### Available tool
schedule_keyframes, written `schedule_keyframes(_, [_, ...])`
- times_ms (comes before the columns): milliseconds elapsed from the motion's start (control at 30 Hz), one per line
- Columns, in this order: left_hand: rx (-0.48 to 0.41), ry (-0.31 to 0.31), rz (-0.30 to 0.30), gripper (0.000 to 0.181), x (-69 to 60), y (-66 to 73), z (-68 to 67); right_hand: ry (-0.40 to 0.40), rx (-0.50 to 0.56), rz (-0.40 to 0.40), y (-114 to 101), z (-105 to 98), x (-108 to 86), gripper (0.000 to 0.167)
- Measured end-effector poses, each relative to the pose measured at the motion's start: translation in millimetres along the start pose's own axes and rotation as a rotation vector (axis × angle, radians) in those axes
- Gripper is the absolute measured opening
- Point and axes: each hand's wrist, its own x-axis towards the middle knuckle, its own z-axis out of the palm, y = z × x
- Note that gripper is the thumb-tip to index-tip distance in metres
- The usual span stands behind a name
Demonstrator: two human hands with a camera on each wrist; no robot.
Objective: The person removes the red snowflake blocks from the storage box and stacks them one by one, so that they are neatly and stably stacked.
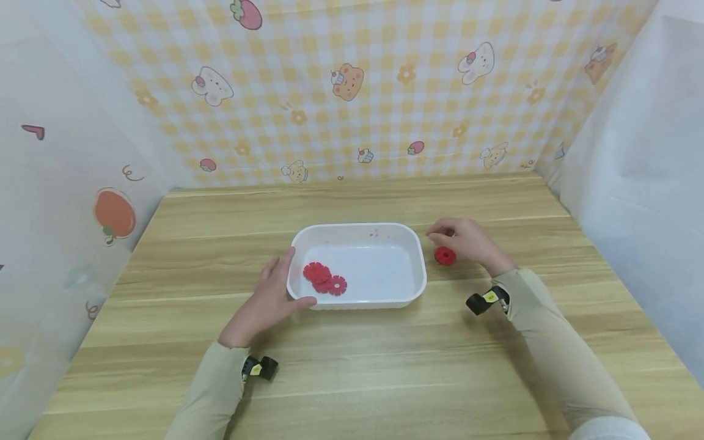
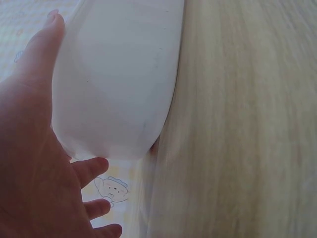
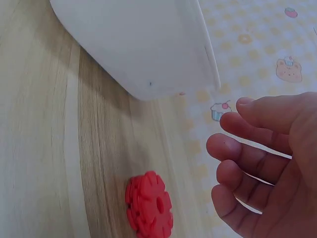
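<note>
A white plastic tub (image 1: 374, 263) stands on the wooden table, with several red notched discs (image 1: 324, 278) lying at the left of its floor. My left hand (image 1: 275, 296) rests against the tub's left end, thumb along the near rim and fingers spread by the side wall (image 2: 114, 84). Right of the tub, a small stack of red notched discs (image 1: 445, 255) sits on the table. My right hand (image 1: 462, 238) hovers just above and behind that stack (image 3: 150, 204). Its fingers (image 3: 237, 148) are loosely bent, and nothing is between them.
The wooden table (image 1: 363, 366) runs back to a yellow checked cloth (image 1: 379, 110) with cartoon prints. White sheets (image 1: 632, 153) hang at both sides. A small black camera is strapped to each wrist.
</note>
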Motion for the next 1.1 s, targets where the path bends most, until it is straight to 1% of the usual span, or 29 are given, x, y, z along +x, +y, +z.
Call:
schedule_keyframes(333, [0.006,0.001,-0.012,0.111,1.9,-1.2,0.8,-0.041,0.035,-0.050,-17,2,8.2,0.017])
schedule_keyframes(600, [0.010,0.009,-0.003,0.111,0.9,-1.6,-0.3,-0.078,0.036,-0.071,-27,1,14.0,0.019])
schedule_keyframes(767, [0.012,0.008,-0.006,0.111,0.5,-1.1,-0.2,-0.096,0.022,-0.078,-34,0,17.0,0.019])
schedule_keyframes(933, [0.004,0.009,0.006,0.110,0.7,-1.1,0.2,-0.100,0.000,-0.111,-42,-1,20.0,0.017])
schedule_keyframes(1100, [-0.002,0.013,0.002,0.110,0.4,-1.5,1.0,-0.143,-0.008,-0.107,-57,-2,24.7,0.019])
